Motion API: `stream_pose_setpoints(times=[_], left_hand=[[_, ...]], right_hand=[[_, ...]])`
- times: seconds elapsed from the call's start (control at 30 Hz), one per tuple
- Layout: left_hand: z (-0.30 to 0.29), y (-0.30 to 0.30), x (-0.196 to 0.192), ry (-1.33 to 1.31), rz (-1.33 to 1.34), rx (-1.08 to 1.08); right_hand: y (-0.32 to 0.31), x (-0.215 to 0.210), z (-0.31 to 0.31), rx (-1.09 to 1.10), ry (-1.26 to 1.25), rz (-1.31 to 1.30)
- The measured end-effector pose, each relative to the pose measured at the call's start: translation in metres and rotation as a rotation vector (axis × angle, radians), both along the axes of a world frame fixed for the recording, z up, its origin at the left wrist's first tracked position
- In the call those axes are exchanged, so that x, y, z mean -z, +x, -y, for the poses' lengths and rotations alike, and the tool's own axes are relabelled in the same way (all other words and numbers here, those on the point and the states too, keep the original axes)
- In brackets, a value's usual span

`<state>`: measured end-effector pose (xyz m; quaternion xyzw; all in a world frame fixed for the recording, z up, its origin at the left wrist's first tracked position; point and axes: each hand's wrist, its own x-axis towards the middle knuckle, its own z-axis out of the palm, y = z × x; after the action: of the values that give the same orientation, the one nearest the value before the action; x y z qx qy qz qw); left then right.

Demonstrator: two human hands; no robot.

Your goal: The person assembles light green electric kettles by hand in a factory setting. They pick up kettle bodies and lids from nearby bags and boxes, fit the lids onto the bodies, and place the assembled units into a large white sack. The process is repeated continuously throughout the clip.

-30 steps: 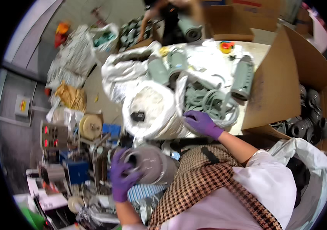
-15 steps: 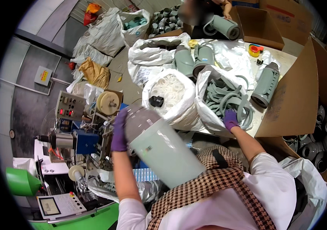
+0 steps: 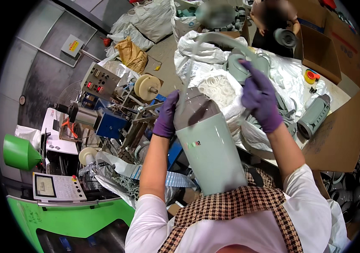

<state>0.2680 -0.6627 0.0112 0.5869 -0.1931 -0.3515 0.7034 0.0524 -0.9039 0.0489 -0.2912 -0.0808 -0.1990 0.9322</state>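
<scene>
A large vacuum flask (image 3: 209,147), pale green with a darker grey shoulder, leans upright against my checked apron. My left hand (image 3: 166,116), in a purple glove, is closed on the left side of its shoulder. A grey-green carry handle (image 3: 220,38), smeared by motion, arches over the flask's top. One end of it comes down near my left hand; how it meets the flask there is unclear. My right hand (image 3: 264,99), also gloved in purple, is closed at the handle's other end, above and to the right of the flask. Its grip is partly blurred.
White sacks of clear rings (image 3: 218,88) and of grey handles (image 3: 254,120) stand ahead. On the table at right lies another flask (image 3: 313,117) beside a cardboard box (image 3: 340,130). Machinery (image 3: 112,122) fills the left. A person (image 3: 275,25) sits across the table.
My right hand has come up out of the handle sack with a handle, now arched over the flask. The flask stands more upright, and the view has turned left.
</scene>
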Motion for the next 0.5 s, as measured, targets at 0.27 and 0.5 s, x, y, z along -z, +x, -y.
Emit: stream_pose_setpoints(times=[0.27, 0.5], left_hand=[[-0.007, -0.020, -0.023, -0.001, 0.304, -0.038], [-0.020, -0.028, -0.020, -0.038, 0.168, -0.201]], right_hand=[[0.064, 0.008, -0.048, -0.046, 0.066, -0.367], [0.068, -0.005, -0.067, 0.126, -0.137, -0.350]])
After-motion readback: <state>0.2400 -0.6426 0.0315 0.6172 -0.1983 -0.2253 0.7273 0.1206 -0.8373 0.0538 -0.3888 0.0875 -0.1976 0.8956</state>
